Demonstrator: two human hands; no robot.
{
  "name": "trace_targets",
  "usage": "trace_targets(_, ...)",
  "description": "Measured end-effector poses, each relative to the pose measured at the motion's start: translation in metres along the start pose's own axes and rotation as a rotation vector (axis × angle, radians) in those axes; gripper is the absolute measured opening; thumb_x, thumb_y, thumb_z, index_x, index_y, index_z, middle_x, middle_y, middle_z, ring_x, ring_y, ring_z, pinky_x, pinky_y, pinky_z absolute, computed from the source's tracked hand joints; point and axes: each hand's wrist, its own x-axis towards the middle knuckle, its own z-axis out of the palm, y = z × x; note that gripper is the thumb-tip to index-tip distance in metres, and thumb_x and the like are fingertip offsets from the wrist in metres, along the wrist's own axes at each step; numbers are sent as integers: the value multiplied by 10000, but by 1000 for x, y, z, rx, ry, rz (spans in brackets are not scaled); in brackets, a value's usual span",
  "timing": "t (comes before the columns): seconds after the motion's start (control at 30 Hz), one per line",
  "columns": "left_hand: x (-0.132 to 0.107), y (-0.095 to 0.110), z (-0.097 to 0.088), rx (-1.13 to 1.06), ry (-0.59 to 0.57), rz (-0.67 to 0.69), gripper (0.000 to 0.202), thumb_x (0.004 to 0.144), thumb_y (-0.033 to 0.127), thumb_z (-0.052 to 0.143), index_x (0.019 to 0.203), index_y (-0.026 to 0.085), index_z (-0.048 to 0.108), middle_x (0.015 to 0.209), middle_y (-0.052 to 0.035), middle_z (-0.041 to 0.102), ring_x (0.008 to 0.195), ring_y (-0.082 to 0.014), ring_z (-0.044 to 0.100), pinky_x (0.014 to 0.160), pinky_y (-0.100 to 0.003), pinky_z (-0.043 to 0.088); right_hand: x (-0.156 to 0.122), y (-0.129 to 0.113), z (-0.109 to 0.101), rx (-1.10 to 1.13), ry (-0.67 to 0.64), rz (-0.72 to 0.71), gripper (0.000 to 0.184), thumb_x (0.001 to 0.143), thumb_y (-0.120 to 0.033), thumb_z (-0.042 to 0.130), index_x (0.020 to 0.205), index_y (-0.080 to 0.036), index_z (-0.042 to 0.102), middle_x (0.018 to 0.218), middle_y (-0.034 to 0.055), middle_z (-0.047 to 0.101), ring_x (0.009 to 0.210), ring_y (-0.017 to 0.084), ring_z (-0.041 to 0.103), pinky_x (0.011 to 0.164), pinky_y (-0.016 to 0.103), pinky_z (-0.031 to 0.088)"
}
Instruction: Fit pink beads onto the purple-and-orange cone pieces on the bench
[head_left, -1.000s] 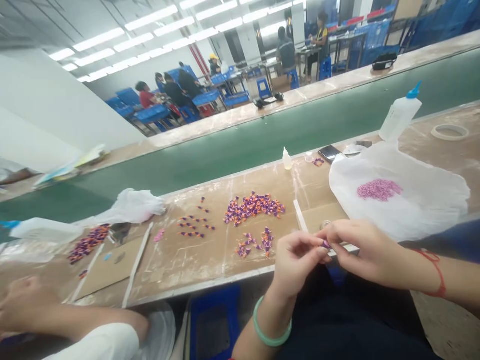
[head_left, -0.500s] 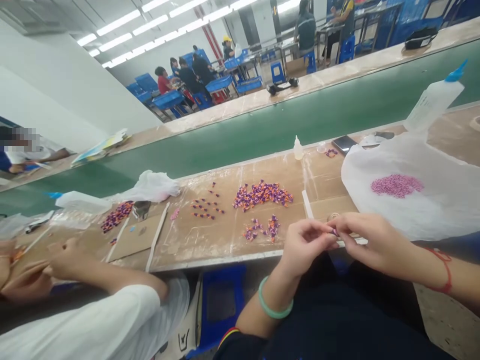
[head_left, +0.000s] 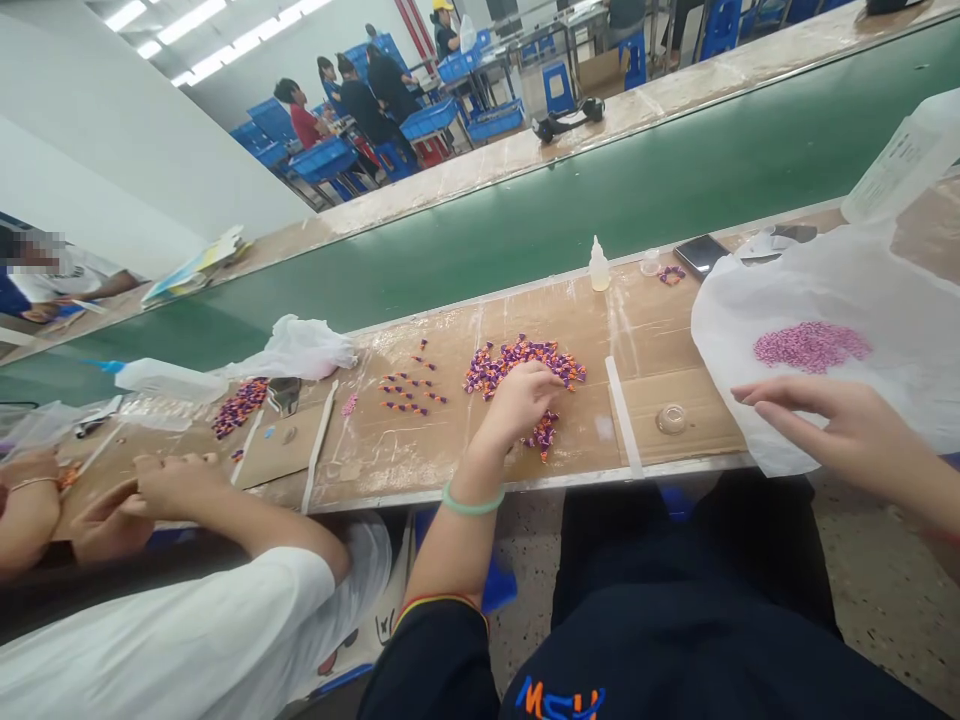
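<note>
Two heaps of small purple-and-orange pieces matter here: the big pile (head_left: 525, 362) and a small cluster (head_left: 541, 435) just nearer the bench (head_left: 420, 455) edge. The left hand (head_left: 517, 400) rests between them, fingers curled down onto the near rim of the pile; whether its fingertips pinch a piece I cannot tell. The right hand (head_left: 832, 430) hovers right of the pile, fingers spread and holding nothing, over the near edge of a white bag (head_left: 862, 290) that carries a pink heap (head_left: 811, 346).

Picking well, I judge, means pinching one piece off the pile's rim without scattering the rest.

Beyond the pile stands a little glue bottle (head_left: 598, 266), with a phone (head_left: 701, 254) to its right. A clear round dish (head_left: 670, 418) sits right of the pile, past a white strip (head_left: 624, 415). Left of the pile, loose pieces (head_left: 409, 392) lie in rows; farther left a co-worker's hands (head_left: 112, 505) work.

Orange and blue letters on the dark clothing read roughly "MSH".
</note>
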Motion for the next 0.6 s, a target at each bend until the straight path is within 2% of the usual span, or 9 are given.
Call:
trace_targets(0.07,17,1,4,61,-75,81,240,860,77,551,879,191,761,964,-75,708,1010,-225,636,951,-370,493,-3,-1,-2,-13,49,75,154,952,-260,586,913,-249,734,1053,68,773,974,216,724,807,302,552)
trace_targets(0.17,32,4,8,115,-162,133,208,821,57,581,796,177,750,906,-83,703,971,-238,640,909,-359,506,-10,-1,-4,-34,186,129,141,946,-268,596,897,-231,723,1046,82,769,980,230,712,854,339,526)
trace_targets(0.3,37,5,7,211,-231,172,161,809,71,614,818,183,729,892,-72,701,914,-224,651,849,-330,523,-18,12,-3,-102,301,176,140,946,-282,593,900,-254,722,1014,75,768,918,235,706,762,357,512)
trace_targets(0.47,39,6,4,274,-271,192,89,832,107,633,792,177,671,873,-73,678,874,-231,645,813,-334,518,-21,23,-2,-119,385,203,104,929,-275,613,908,-290,715,1006,61,768,896,231,700,745,360,506)
trace_targets(0.6,34,10,0,254,-237,193,82,851,125,627,788,177,630,887,-73,657,883,-227,633,810,-330,509,-24,20,-2,-111,410,208,105,924,-253,617,923,-316,701,990,43,770,909,217,696,767,343,502)
